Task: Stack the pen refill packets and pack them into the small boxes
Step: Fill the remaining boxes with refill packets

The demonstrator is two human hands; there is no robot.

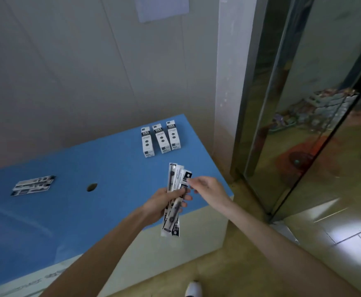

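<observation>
My left hand point(163, 203) grips a fanned bundle of pen refill packets point(175, 179), black and white, held upright over the near right corner of the blue table point(89, 211). Beside it, my right hand point(208, 188) pinches the top of the rightmost packet in that bundle. Three small white boxes point(160, 139) lie side by side near the table's far right corner. A few more refill packets point(33, 185) lie in a loose pile on the table at the left.
A round hole point(92, 187) is in the table top left of my hands. A wall stands behind the table. A reflective metal door point(304, 103) is at the right, with tiled floor point(347, 243) below it. My white shoe point(193, 289) shows at the bottom.
</observation>
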